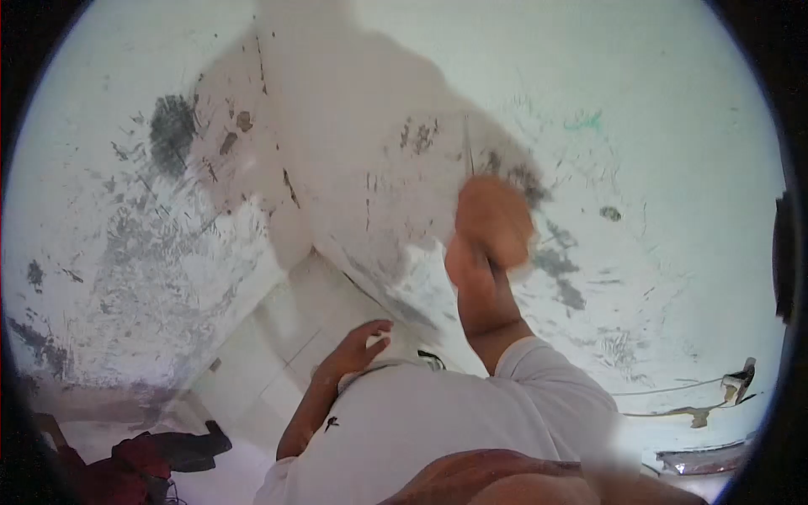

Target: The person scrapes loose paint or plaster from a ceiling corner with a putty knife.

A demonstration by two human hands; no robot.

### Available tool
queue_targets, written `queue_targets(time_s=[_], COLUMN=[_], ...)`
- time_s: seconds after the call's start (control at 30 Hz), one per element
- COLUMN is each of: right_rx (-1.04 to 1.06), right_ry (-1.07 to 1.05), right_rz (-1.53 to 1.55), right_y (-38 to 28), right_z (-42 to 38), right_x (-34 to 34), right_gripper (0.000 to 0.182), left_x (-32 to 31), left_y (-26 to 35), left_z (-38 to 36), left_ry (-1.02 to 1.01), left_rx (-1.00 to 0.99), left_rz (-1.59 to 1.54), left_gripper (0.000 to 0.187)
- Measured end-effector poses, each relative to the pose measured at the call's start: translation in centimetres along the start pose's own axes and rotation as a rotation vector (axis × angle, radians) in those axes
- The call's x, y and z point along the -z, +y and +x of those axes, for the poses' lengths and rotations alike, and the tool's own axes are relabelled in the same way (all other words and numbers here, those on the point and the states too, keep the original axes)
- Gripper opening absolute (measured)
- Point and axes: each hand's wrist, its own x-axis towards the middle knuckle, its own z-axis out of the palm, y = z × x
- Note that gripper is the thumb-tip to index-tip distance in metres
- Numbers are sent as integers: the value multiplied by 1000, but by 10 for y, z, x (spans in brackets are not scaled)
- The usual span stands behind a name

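My right hand (pixel 473 268) is raised against or just in front of the scuffed white wall (pixel 673 168), right of the corner. Motion blurs it, and its fingers are closed around a rounded orange-brown shape that I cannot make out clearly. Dark smudges and scrapes mark the wall around it. Lower and to the left, my left hand (pixel 366 345) hangs near the front of my white shirt, its thumb and fingers apart, holding nothing.
Two walls meet in a corner above a pale tiled floor (pixel 282 362). Dark red and black cloth (pixel 143 459) lies at the lower left. At the lower right are a damaged wall patch (pixel 700 416) and a shiny wrapped item (pixel 703 459).
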Motion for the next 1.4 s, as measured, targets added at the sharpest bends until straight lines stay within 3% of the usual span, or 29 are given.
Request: queue_targets(time_s=[0.03,0.07,0.13,0.17,0.2,0.27,0.33,0.37,0.4,0.47,0.53,0.57,0.7,0.73,0.77,0.9,1.0,1.03,1.13,1.2,1.23,1.33,1.4], right_rx=[26,22,25,28,-113,-278,-21,2,13,36,7,18,-15,-75,12,-12,75,-8,-48,-25,-70,29,-24], right_ry=[13,-175,118,118,-86,-303,-125,35,37,309,239,173,72,73,-43,155,35,-72,21,55,1,136,128], right_rz=[171,91,258,255,-155,-575,178,259,261,202,198,211,174,84,86,304,101,145,-140,-289,2,119,19], right_y=[4,-4,-24,-21,-13,-11,-8,-15,-13,-8,-21,-21,-3,2,-4,-28,-1,-12,-17,-17,-21,-24,4], right_z=[14,22,22,9,-3,-17,23,23,23,21,17,24,28,20,26,34,29,27,5,13,14,27,19], right_x=[-7,-6,-18,-11,-3,5,-8,-8,-9,-10,-8,-9,-11,-14,-17,-11,-26,-13,-4,-6,-2,-11,-18], right_gripper=[47,47,51,51,53,56,57,60,60,63,63,62,63,63,59,55,45,40,44,46,43,47,51], left_x=[2,3,5,4,5,2,4,6,6,6,11,11,10,11,12,14,13,14,15,12,11,12,7], left_y=[0,-1,-10,-7,-4,-4,-8,-5,-1,3,12,8,-2,3,7,6,4,4,-8,-9,-9,-10,-8], left_z=[1,3,4,2,5,0,6,4,2,7,2,3,1,-3,-1,-3,-8,-8,-4,-15,-18,-21,-28], left_ry=[9,19,14,17,28,3,-6,-11,-3,18,5,7,16,1,-7,25,0,8,41,31,22,-11,-17], left_rx=[17,23,-56,-41,-35,-18,-24,-28,-23,-23,64,-33,-45,29,84,-28,62,30,-68,22,27,37,60], left_rz=[17,40,17,2,-14,-4,8,15,-9,-47,-8,-5,-80,-44,-3,-35,-25,2,-59,-42,-1,-72,-62], left_gripper=[37,38,38,37,37,37,37,37,36,36,36,36,36,36,36,36,36,35,34,34,35,35,35])
